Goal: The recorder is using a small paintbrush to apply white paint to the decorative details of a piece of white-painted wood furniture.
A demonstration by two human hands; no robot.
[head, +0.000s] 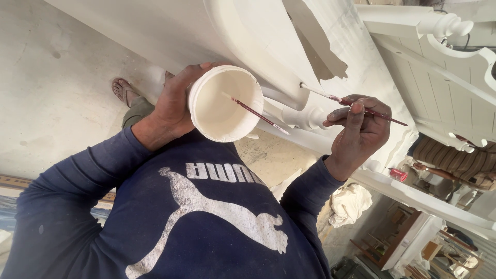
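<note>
White paint tub (pixel 226 103) gripped in left hand (pixel 173 106), thin red brush (pixel 356 106) pinched in right hand (pixel 359 132), tip on white furniture (pixel 330 46).

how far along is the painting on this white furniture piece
Mostly coated: the carved white wooden furniture panel looks evenly white. In hand: the right hand works a thin red-handled brush at the rounded moulding, while the left hand holds a white plastic paint tub with a second brush inside. Remaining: a duller patch above.

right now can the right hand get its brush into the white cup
Probably yes: the left hand tilts the white cup with its mouth open toward the right hand, and only a second brush rests inside, leaving room.
</note>
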